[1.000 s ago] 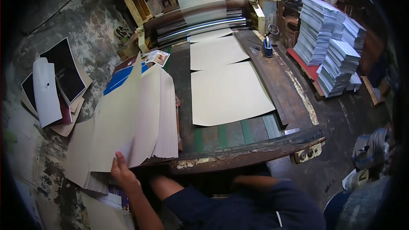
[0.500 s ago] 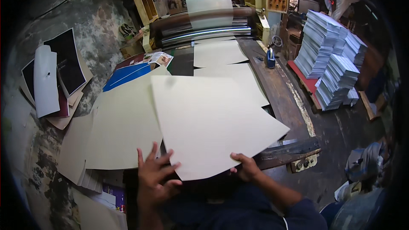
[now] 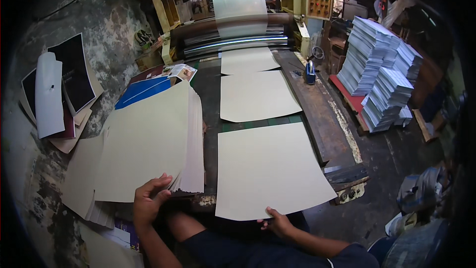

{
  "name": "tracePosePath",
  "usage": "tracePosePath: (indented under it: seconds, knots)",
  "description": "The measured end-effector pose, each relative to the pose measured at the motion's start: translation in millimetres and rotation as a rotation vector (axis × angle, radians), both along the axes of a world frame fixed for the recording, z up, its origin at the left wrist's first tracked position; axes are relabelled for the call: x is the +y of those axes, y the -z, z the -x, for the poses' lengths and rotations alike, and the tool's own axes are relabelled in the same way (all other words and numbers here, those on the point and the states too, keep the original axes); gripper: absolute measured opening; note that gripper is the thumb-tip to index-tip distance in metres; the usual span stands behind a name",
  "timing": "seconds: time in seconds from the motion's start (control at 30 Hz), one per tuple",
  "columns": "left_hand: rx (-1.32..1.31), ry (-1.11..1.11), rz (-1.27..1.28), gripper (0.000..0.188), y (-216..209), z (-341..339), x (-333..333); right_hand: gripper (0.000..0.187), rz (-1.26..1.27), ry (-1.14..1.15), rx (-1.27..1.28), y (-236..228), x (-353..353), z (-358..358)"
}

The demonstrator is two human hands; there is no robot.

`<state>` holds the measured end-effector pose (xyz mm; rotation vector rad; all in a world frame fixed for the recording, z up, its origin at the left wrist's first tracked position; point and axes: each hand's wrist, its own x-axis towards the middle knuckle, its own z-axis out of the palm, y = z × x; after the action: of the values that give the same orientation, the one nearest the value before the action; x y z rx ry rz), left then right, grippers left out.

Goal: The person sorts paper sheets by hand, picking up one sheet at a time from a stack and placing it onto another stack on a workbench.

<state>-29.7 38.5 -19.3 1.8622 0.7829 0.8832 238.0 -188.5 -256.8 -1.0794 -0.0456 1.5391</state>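
My right hand (image 3: pixel 277 223) pinches the near edge of a large cream paper sheet (image 3: pixel 270 173), thumb on top and fingers below. The sheet lies over the machine's feed table, slightly apart from another cream sheet (image 3: pixel 260 97) ahead of it. A further sheet (image 3: pixel 248 61) reaches toward the shiny roller (image 3: pixel 238 44). On the left, a thick stack of cream sheets (image 3: pixel 148 139) has its near right corner fanned a little. My left hand (image 3: pixel 151 198) closes its bent fingers and thumb at that corner; how many sheets they hold is unclear.
A blue tape dispenser (image 3: pixel 310 73) stands on the right side of the feed table. Tall piles of white paper (image 3: pixel 372 54) rest on a red pallet beyond it. Clear film (image 3: pixel 240 5) hangs above the rollers. Dark printed sheets (image 3: pixel 74 72) lean by the left wall.
The sheet in my right hand has swung right off the stack and come down over the feed table. My left hand has gone from spread fingers to the stack's corner.
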Motion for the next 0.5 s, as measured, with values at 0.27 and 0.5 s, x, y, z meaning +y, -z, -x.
tracePosePath:
  seconds: [0.27,0.5]
  knots:
    - [0.139,-0.279,-0.029,0.034,10,-1,-5,0.039,-0.035,0.119,0.038,3,61,-41]
    - [0.211,-0.496,-0.204,0.038,17,-18,-21,0.044,-0.113,0.17,0.02,12,119,-77]
